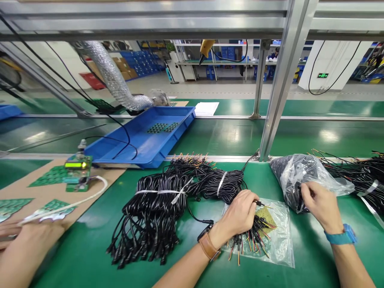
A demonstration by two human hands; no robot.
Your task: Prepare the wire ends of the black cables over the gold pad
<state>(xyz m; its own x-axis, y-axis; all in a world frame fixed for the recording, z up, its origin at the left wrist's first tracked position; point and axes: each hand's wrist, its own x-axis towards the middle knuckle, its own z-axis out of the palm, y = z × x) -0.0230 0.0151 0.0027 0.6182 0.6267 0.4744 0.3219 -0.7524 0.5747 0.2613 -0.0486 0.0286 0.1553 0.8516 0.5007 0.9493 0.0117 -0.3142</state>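
My left hand (240,214) is closed around a bunch of short black connector leads (258,234) with red and yellow wire ends, resting on a flat clear plastic bag (277,244). My right hand (319,202) pinches something small and black at the mouth of a crumpled clear bag of black parts (303,176). Just left of my left hand lie tied bundles of black cables (168,200) on the green bench.
A blue tray (150,136) sits behind the bundles. More black wires (360,176) lie at the far right. Another person's hands (18,240) rest at the left by green circuit boards (54,176), a tester with a lit display (76,166) and a cardboard sheet. An aluminium post (279,88) rises mid-bench.
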